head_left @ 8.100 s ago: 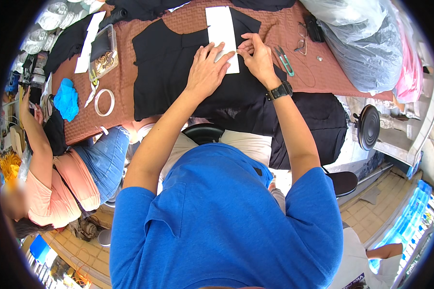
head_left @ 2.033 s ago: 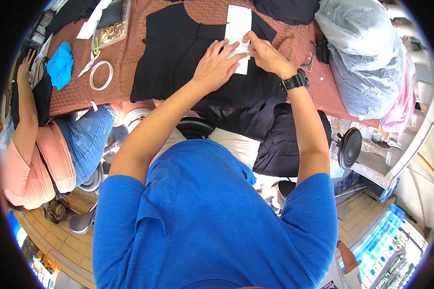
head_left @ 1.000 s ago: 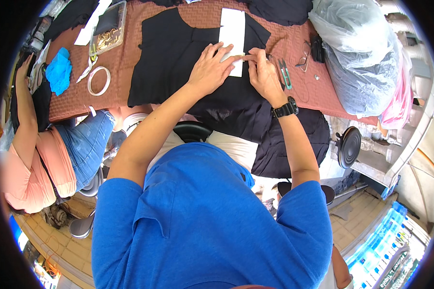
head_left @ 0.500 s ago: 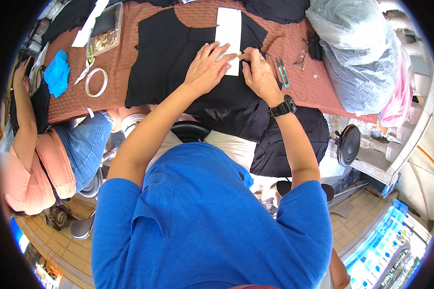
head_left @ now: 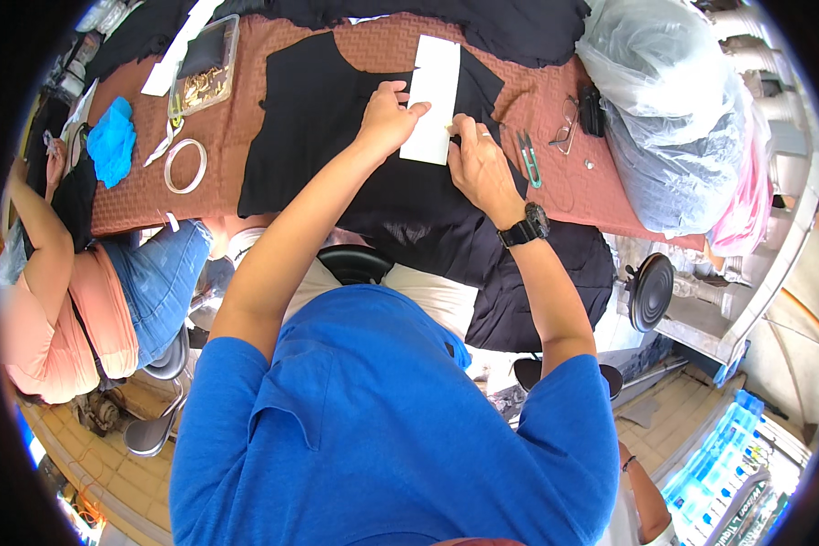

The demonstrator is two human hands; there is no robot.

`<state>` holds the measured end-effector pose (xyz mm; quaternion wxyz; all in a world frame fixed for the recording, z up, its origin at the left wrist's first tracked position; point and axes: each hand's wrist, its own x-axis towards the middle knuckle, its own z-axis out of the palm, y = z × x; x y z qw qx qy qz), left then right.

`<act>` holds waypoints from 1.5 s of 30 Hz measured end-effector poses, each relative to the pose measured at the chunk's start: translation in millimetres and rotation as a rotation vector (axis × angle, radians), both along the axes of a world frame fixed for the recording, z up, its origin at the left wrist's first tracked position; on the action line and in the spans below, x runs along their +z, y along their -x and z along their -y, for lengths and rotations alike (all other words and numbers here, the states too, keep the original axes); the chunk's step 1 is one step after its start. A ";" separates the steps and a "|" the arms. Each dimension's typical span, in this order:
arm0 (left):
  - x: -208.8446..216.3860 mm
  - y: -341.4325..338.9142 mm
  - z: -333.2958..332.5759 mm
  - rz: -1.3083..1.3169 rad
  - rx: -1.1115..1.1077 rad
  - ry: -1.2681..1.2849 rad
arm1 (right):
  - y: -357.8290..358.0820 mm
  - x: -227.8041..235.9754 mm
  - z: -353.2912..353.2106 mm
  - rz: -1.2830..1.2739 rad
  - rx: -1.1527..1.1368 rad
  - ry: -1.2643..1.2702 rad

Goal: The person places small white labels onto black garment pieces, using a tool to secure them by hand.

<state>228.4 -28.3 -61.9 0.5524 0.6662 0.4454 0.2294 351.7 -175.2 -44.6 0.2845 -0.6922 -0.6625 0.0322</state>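
Note:
A black garment piece with a curved neckline lies spread in front of me. On it rests a white card strip, slightly tilted. My left hand is at the strip's left edge, thumb and fingers apart, the thumb tip touching or just over the card. At the lower right edge of the strip, my right hand is closed in a pinch, with a watch on its wrist. A small pale tip shows by its fingers; what it holds is too small to name. Thread snips with green handles lie right of this hand.
The table has a brown cloth. On it are a clear box of gold-coloured pieces, a white ring, blue cloth, eyeglasses and a large plastic bag. A person sits at my left.
My left hand has slid left off the middle of the strip to its edge, its fingers now more bent. My right hand has moved slightly down along the right edge. The view has shifted slightly.

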 end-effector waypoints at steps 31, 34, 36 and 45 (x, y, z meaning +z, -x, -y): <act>76.4 -203.3 -76.4 0.490 -0.316 -0.468 | 36.4 12.9 -5.6 0.281 -0.172 0.131; 60.7 -185.8 -81.5 0.443 -0.244 -0.994 | 36.2 4.5 -5.4 0.281 -0.211 0.138; 68.5 -143.7 -75.5 0.385 -0.302 -1.016 | 37.1 3.9 -5.9 0.247 -0.214 0.139; 10.4 -10.6 -18.1 0.069 -0.594 -0.693 | 31.1 0.9 -10.9 0.208 -0.207 0.155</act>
